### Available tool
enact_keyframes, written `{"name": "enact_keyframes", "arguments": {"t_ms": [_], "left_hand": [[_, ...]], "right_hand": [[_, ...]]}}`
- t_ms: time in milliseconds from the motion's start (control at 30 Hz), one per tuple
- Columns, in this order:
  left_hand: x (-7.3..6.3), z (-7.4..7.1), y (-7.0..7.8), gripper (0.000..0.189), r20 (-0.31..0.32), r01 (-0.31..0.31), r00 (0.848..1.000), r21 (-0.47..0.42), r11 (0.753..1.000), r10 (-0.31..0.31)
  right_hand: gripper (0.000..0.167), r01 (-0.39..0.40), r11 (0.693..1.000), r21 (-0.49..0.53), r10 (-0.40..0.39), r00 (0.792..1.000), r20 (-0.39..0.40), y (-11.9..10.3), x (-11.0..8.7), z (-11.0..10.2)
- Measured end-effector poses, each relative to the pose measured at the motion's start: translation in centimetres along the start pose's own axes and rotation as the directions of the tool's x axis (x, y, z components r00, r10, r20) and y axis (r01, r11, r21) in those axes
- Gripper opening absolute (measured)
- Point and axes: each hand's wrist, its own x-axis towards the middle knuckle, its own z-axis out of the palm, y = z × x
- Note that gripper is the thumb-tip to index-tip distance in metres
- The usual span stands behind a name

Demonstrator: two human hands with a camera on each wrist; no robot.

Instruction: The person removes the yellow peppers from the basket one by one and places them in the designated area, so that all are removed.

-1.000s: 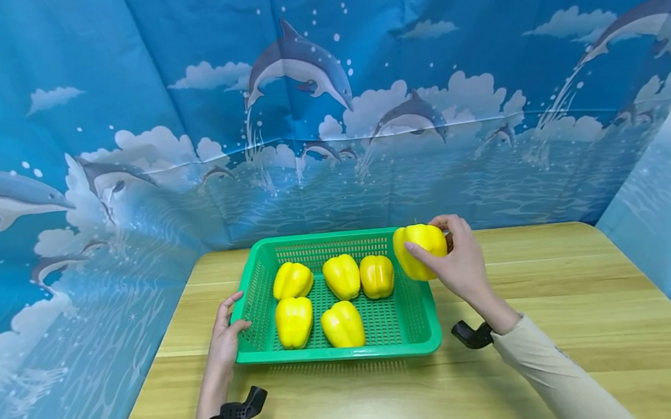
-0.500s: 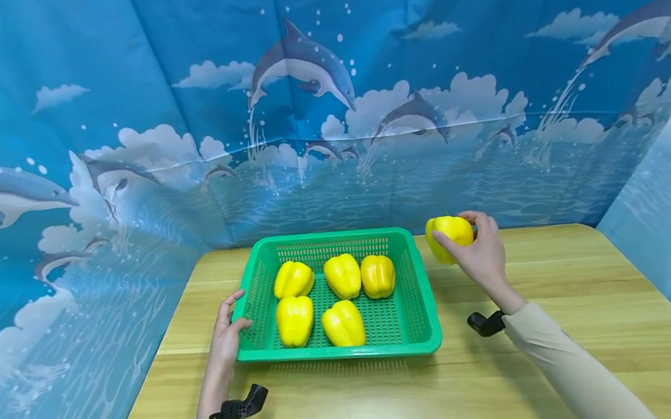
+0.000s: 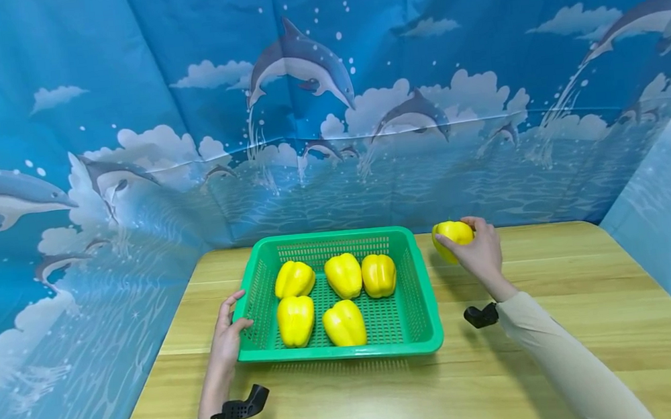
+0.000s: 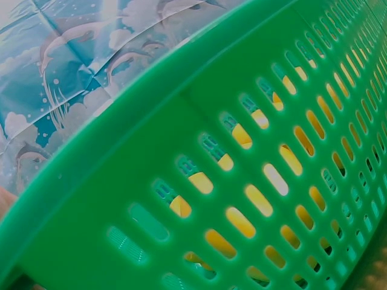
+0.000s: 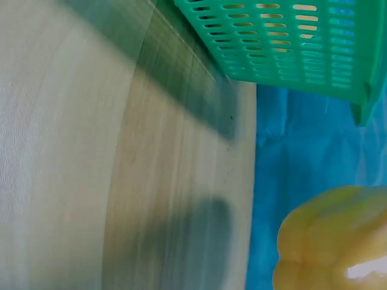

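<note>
A green plastic basket [image 3: 340, 352] with slotted walls sits on the table. Inside lie several yellow bell peppers, among them one at the near left [image 3: 296, 321] and one at the near middle [image 3: 344, 323]. My left hand [image 3: 225, 341] holds the basket's left rim; the left wrist view is filled by the slotted wall [image 4: 169, 145]. To the right of the basket, my right hand [image 3: 480, 249] grips another yellow bell pepper [image 3: 454, 233], thumb on its near side. In the right wrist view that pepper [image 5: 332, 241] appears off the tabletop, with a shadow below; its far side is hidden.
The wooden table [image 3: 563, 309] extends to the right and in front of the basket. Behind it hangs a blue dolphin-printed cloth [image 3: 333, 189], close to the table's far edge.
My right hand has carried the bell pepper from over the basket's right rim out to the right, then slightly lower. The left hand and the basket have stayed in place.
</note>
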Motion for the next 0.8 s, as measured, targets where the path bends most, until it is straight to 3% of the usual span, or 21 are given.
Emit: {"name": "enact_keyframes", "arguments": {"t_ms": [267,800], "left_hand": [[-0.1,0.1,0.1,0.054,0.001,0.021,1.000,-0.012,1.000,-0.021],[-0.1,0.1,0.1,0.055,0.000,0.024,1.000,-0.013,1.000,-0.024]], "right_hand": [[0.075,-0.071,0.997,0.004,0.070,0.995,0.066,1.2,0.2,0.5],[0.076,-0.079,0.995,-0.058,0.086,0.988,0.131,3.0,0.7,2.0]]}}
